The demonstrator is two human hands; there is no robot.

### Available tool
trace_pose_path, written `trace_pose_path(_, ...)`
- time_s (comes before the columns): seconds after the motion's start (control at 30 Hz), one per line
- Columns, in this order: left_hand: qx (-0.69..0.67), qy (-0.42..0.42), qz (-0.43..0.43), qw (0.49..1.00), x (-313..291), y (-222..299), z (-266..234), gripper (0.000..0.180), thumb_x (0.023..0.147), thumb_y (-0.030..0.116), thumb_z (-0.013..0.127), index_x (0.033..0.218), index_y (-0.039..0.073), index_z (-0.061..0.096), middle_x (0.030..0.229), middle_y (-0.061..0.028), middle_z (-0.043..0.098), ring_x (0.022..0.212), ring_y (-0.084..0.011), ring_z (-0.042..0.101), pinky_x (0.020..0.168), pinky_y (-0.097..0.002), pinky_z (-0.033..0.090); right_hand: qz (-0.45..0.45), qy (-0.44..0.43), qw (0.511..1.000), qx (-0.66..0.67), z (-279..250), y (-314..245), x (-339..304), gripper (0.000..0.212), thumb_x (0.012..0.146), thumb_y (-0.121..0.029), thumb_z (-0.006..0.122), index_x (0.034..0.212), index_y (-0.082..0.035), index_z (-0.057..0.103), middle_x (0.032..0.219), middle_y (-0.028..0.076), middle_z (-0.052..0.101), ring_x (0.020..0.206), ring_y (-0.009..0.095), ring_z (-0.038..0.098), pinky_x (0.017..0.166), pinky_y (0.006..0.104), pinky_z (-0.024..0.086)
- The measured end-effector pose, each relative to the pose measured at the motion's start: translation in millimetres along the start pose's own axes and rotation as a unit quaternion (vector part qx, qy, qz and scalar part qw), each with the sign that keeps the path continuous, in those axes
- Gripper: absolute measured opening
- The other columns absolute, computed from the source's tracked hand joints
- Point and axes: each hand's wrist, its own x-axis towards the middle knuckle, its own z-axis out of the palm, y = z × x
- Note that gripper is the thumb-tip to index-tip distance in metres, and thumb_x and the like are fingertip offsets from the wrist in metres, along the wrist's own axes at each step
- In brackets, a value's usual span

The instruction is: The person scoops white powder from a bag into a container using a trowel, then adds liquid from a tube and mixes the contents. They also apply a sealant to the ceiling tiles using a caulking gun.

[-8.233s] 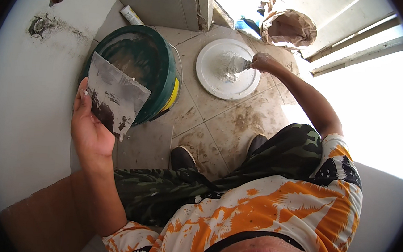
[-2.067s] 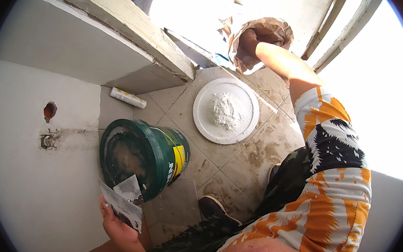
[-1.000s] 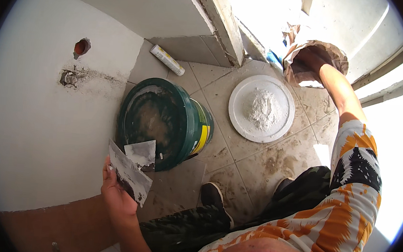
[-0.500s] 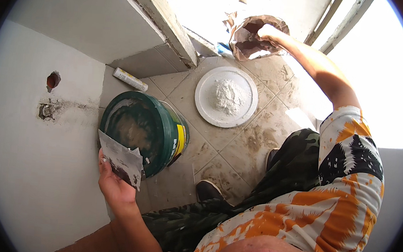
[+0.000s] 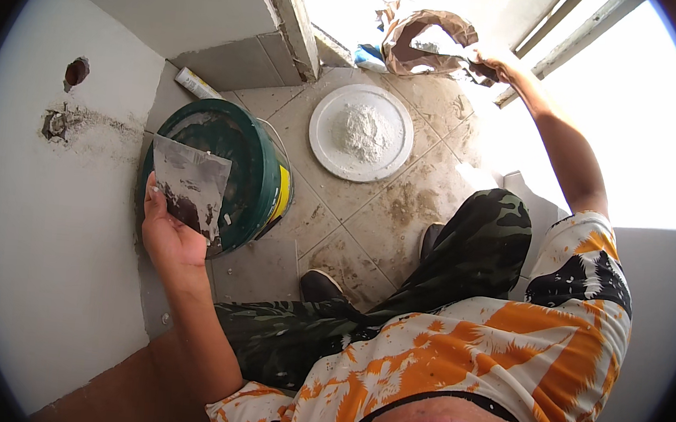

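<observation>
My left hand [image 5: 171, 234] is closed on the edge of a flat, smeared metal putty blade [image 5: 189, 179], held above the dark green lid of a bucket [image 5: 240, 148]. At the far side my right hand [image 5: 496, 63] grips a trowel [image 5: 468, 55], its blade mostly hidden under a heap of white powder [image 5: 436, 39]. The trowel is over the mouth of an open brown paper bag [image 5: 403, 45]. Nearer to me, a round white lid [image 5: 323, 150] lies on the floor with a mound of white powder [image 5: 362, 132] on it.
A white cartridge tube [image 5: 197, 83] lies behind the bucket by the wall. The left wall [image 5: 27, 226] has a round hole and a broken patch. A wooden post [image 5: 293, 25] stands at the corner. My shoes [image 5: 322, 287] are on the dusty tiled floor [image 5: 364, 237].
My right hand has come up out of the paper bag and to the right, and the trowel with white powder now shows. My left hand still holds the putty blade over the bucket.
</observation>
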Motion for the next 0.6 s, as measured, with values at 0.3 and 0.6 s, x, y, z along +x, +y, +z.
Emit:
trace_pose_path(0.3,-0.005,0.028,0.002,1.0,-5,4,10,0.034,0.109,0.015,0.035,0.138,0.007,0.051,0.14,-0.0126,0.055,0.129,-0.0271,0.054,0.11,-0.0494,0.045,0.083,-0.101,0.955,-0.268,164,-65,-58,0.017,0.089,-0.01,0.056,0.089,0.001,0.069,0.074,0.008,0.064,0.064,0.014,0.058,0.058,0.0301,0.046)
trace_pose_path(0.6,-0.025,0.022,0.01,0.999,-12,-1,17,0.033,0.107,0.012,0.038,0.134,0.002,0.053,0.137,-0.0154,0.057,0.127,-0.0274,0.055,0.11,-0.0479,0.045,0.03,-0.13,0.728,-0.672,240,55,25,0.016,0.082,-0.016,0.068,0.082,0.0,0.073,0.088,0.015,0.073,0.079,0.025,0.071,0.067,0.0382,0.055)
